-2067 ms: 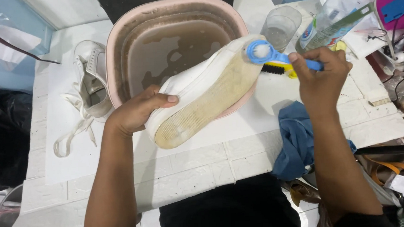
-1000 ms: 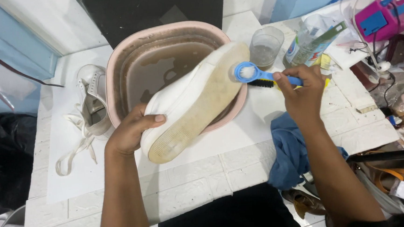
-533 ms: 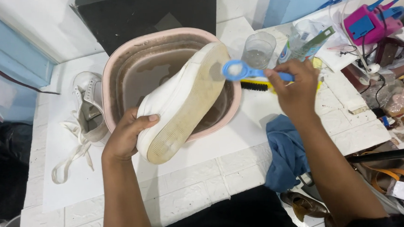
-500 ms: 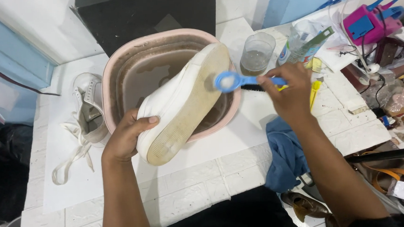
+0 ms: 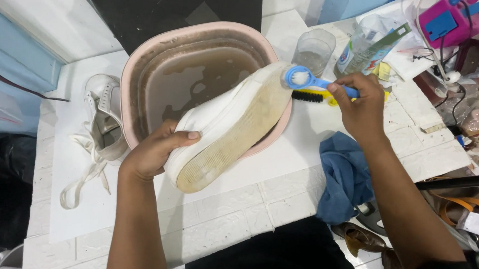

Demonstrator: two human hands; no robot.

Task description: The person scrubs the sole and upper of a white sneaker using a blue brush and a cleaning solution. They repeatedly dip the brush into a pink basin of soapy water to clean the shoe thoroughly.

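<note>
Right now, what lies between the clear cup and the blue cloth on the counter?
In the head view, the yellow brush lies between the clear cup and the blue cloth, with the right hand holding the blue brush above it.

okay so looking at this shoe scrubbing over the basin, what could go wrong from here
The white shoe is held by the left hand at the heel end only, tilted over the pink basin of murky water; it could slip and splash. The right hand holds the blue brush at the toe, close to the clear cup and bottle, so a hard stroke might knock them. Drips may also soil the second shoe nearby.
</note>
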